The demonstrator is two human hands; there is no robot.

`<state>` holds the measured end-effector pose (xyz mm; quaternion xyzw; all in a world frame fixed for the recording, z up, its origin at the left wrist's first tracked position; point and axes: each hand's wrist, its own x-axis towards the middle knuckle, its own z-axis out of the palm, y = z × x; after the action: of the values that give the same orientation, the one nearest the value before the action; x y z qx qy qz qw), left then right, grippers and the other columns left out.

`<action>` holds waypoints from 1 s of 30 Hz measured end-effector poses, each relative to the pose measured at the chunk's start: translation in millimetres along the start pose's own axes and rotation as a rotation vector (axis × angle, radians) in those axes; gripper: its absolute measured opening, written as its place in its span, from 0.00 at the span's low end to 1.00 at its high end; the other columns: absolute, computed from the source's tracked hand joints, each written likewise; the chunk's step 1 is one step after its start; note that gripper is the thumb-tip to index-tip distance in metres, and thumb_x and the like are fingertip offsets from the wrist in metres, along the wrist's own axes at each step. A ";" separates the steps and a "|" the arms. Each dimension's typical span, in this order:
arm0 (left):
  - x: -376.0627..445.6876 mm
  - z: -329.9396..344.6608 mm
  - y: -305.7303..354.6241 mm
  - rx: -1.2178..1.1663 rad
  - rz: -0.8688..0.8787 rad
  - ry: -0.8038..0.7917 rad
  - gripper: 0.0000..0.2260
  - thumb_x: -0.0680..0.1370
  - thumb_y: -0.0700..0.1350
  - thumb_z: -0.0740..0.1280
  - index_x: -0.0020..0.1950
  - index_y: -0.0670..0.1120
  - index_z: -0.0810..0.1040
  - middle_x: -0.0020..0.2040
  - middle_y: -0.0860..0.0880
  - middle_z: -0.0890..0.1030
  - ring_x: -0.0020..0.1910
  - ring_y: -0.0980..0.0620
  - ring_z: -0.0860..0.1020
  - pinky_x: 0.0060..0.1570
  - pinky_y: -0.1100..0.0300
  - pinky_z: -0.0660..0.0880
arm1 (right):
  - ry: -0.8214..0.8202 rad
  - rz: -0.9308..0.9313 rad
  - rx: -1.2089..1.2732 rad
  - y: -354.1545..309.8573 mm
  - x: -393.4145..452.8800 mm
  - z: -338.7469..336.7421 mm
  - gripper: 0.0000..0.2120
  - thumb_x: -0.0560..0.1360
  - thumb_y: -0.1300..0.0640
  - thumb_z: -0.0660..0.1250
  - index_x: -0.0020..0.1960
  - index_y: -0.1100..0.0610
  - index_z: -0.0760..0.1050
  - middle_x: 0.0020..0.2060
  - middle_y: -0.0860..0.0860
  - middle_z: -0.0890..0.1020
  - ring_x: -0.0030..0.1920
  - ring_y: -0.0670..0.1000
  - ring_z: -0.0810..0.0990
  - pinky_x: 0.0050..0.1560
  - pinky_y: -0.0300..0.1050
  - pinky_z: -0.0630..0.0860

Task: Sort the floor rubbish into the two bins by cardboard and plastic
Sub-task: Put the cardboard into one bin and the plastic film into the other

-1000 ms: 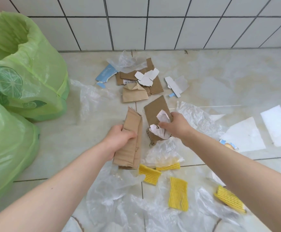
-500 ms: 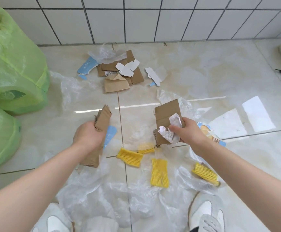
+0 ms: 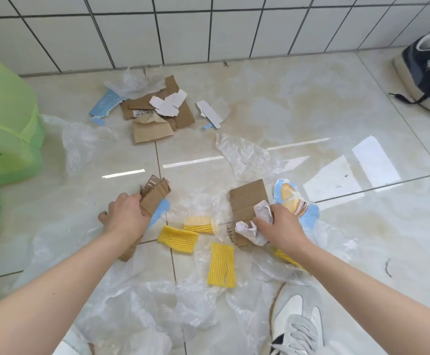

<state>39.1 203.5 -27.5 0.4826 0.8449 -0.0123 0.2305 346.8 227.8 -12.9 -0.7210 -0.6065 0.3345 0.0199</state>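
Each hand carries cardboard sorted from the plastic litter: the left hand [image 3: 125, 216] grips a folded corrugated strip [image 3: 152, 198], the right hand [image 3: 280, 226] pinches a cardboard piece [image 3: 247, 201] with crumpled paper [image 3: 256, 226], green-lined bins [image 3: 6, 139] far left.

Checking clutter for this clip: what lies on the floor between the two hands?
In the head view, between the left hand and right hand lie yellow foam pieces on clear plastic film.
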 end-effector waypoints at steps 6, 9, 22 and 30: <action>-0.7 -9.1 12.5 -0.142 -0.088 0.060 0.13 0.76 0.50 0.59 0.36 0.44 0.75 0.38 0.45 0.78 0.44 0.41 0.73 0.51 0.50 0.64 | -0.119 -0.201 0.219 -16.9 -13.7 6.7 0.14 0.75 0.49 0.66 0.43 0.62 0.72 0.37 0.59 0.79 0.38 0.55 0.75 0.42 0.53 0.72; -2.4 -21.1 24.3 -0.202 -0.115 0.070 0.11 0.75 0.47 0.61 0.36 0.43 0.74 0.35 0.46 0.77 0.42 0.41 0.73 0.51 0.52 0.65 | -0.097 -0.240 0.379 -25.5 -3.4 -7.2 0.10 0.74 0.51 0.67 0.41 0.57 0.74 0.33 0.53 0.77 0.35 0.48 0.73 0.39 0.50 0.71; 0.1 -27.3 18.2 -0.450 -0.027 -0.017 0.04 0.70 0.39 0.69 0.44 0.42 0.79 0.40 0.44 0.81 0.40 0.43 0.76 0.32 0.61 0.68 | -0.149 0.064 0.127 -9.4 37.3 -25.4 0.13 0.70 0.54 0.70 0.43 0.64 0.76 0.37 0.54 0.76 0.39 0.53 0.74 0.37 0.45 0.67; -1.7 -29.8 4.3 -0.550 -0.093 -0.035 0.06 0.69 0.39 0.71 0.43 0.47 0.79 0.42 0.46 0.82 0.47 0.42 0.79 0.46 0.55 0.76 | -0.145 0.140 0.062 -28.8 38.4 -6.6 0.13 0.68 0.56 0.73 0.43 0.56 0.69 0.49 0.57 0.72 0.44 0.52 0.70 0.30 0.41 0.62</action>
<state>32.2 211.6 0.7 0.3623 0.8336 0.1984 0.3667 326.9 272.0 -12.9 -0.7346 -0.5437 0.4051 -0.0254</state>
